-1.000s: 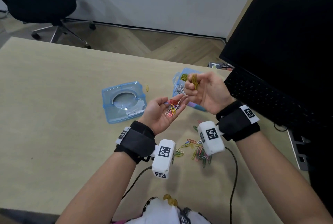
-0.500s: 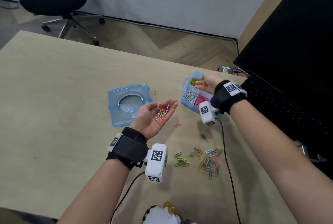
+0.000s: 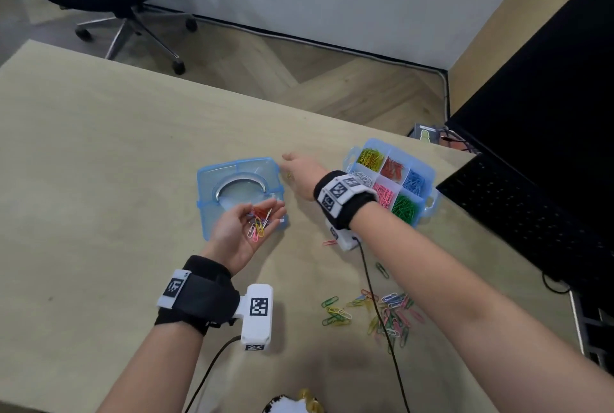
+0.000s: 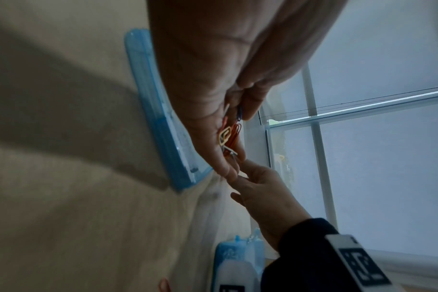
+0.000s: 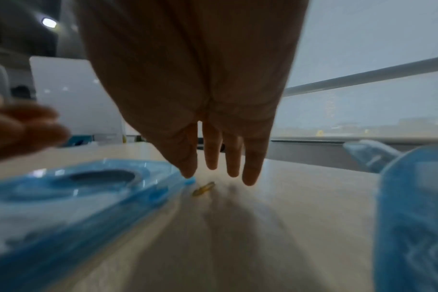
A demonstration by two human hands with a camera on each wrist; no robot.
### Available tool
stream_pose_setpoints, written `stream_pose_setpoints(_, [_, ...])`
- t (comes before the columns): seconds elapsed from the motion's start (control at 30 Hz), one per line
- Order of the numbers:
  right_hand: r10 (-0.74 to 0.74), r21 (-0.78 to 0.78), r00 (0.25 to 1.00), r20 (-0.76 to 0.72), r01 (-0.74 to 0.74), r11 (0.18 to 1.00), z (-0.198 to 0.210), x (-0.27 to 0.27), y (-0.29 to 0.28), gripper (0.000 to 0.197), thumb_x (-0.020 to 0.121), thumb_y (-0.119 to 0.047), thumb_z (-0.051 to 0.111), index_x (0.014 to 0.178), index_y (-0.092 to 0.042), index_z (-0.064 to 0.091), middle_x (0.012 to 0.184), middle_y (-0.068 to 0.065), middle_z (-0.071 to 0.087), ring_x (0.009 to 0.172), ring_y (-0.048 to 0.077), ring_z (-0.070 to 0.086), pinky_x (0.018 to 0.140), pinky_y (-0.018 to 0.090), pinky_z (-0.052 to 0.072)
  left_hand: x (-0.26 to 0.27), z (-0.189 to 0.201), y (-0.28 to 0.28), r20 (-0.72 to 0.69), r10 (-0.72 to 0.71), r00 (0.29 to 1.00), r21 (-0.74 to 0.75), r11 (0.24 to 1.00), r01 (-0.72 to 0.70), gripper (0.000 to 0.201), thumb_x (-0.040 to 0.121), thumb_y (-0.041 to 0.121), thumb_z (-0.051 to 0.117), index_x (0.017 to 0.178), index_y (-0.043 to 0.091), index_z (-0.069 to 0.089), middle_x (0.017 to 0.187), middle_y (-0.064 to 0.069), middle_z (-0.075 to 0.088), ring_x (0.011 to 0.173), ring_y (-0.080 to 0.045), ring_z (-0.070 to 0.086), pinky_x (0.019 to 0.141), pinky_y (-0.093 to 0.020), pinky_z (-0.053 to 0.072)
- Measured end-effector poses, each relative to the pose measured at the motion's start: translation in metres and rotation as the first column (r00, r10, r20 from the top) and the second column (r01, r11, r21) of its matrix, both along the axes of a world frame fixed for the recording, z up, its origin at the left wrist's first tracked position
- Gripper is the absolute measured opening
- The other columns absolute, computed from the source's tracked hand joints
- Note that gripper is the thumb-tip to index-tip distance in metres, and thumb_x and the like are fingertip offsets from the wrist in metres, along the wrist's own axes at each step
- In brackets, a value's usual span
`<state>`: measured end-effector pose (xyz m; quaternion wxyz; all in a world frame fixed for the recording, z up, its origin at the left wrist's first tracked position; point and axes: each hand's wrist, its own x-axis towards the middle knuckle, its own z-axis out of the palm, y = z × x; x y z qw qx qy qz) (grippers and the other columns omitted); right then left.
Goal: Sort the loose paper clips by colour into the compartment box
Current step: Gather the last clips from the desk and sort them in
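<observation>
One second earlier the right hand [image 3: 304, 175] had pinched yellow clips above the translucent blue plastic compartment box [image 3: 428, 176]; half a second earlier it was at the box's far corner, over the yellow cell. By this moment it had left the box and reached with fingers [image 5: 250, 171] straight and empty toward a single yellow paper clip [image 5: 203, 189] on the beige table [image 3: 99, 163], just beside the corner of the flat blue lid [image 3: 212, 213]. That suggested the yellows had been dropped off and one stray remained. The left hand [image 3: 239, 230] stayed palm up on the near side of the right hand, over the lid's near edge, loosely cupped around a small bunch of mixed clips [image 3: 259, 221], red, yellow, pink and white. More loose clips [image 3: 375, 313] lay scattered on the table, nearer the person than the box.
</observation>
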<state>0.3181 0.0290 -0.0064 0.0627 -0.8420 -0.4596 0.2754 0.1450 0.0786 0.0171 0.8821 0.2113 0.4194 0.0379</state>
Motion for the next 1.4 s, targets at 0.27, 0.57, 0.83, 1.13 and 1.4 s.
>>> stream_pose_setpoints(0.27, [-0.114, 0.086, 0.986, 0.120, 0.104, 0.991, -0.010, -0.006, -0.013, 0.025, 0.092, -0.002, 0.048, 0.108, -0.002, 0.066, 0.116, 0.017, 0.057, 0.108, 0.029, 0.054, 0.086, 0.029, 0.043, -0.025, -0.013, 0.019, -0.022, 0.098, 0.995, -0.028, 0.995, -0.099, 0.046, 0.100, 0.015, 0.032, 0.092, -0.011, 0.068, 0.112, -0.024, 0.067, 0.105, -0.031, 0.065, 0.088, -0.040, 0.053])
stream_pose_setpoints(0.57, [-0.111, -0.036, 0.982, 0.153, 0.118, 0.992, -0.001, -0.011, -0.020, 0.030, 0.087, 0.013, 0.038, 0.112, 0.003, 0.051, 0.109, 0.023, 0.056, 0.098, 0.036, 0.058, 0.073, 0.034, 0.041, -0.050, -0.021, 0.033, -0.021, 0.129, 0.991, -0.042, 0.991, -0.130, 0.037, 0.084, 0.013, 0.045, 0.080, -0.008, 0.075, 0.112, -0.022, 0.067, 0.102, -0.031, 0.067, 0.087, -0.037, 0.053])
stream_pose_setpoints(0.83, [-0.076, 0.004, 0.992, 0.100, 0.076, 0.997, 0.008, -0.015, -0.039, 0.017, 0.088, 0.004, 0.046, 0.102, -0.004, 0.052, 0.102, 0.014, 0.050, 0.089, 0.031, 0.057, 0.074, 0.033, 0.044, -0.025, -0.003, 0.011, 0.006, 0.114, 0.993, -0.084, 0.990, -0.113, 0.047, 0.100, 0.014, 0.030, 0.093, -0.012, 0.068, 0.116, -0.024, 0.064, 0.101, -0.031, 0.067, 0.086, -0.039, 0.054])
stream_pose_setpoints(1.13, [-0.577, 0.295, 0.804, 0.143, 0.522, 0.800, 0.030, 0.057, -0.098, 0.021, 0.093, -0.012, 0.052, 0.111, -0.009, 0.061, 0.116, 0.013, 0.058, 0.105, 0.029, 0.056, 0.093, 0.039, 0.046, -0.008, 0.041, -0.023, 0.177, 0.012, 0.984, -0.176, 0.984, 0.020, 0.048, 0.100, 0.016, 0.030, 0.098, -0.010, 0.070, 0.117, -0.025, 0.064, 0.108, -0.033, 0.064, 0.087, -0.038, 0.053])
stream_pose_setpoints(1.4, [-0.357, 0.685, 0.928, -0.103, 0.327, 0.651, 0.103, -0.040, -0.130, 0.018, 0.088, -0.010, 0.064, 0.101, -0.019, 0.073, 0.092, -0.003, 0.069, 0.071, 0.000, 0.058, 0.067, 0.009, 0.040, -0.001, 0.077, -0.045, 0.255, -0.112, 0.961, -0.103, 0.984, 0.142, 0.044, 0.100, 0.021, 0.029, 0.117, -0.004, 0.060, 0.120, -0.023, 0.064, 0.113, -0.031, 0.062, 0.092, -0.039, 0.050])
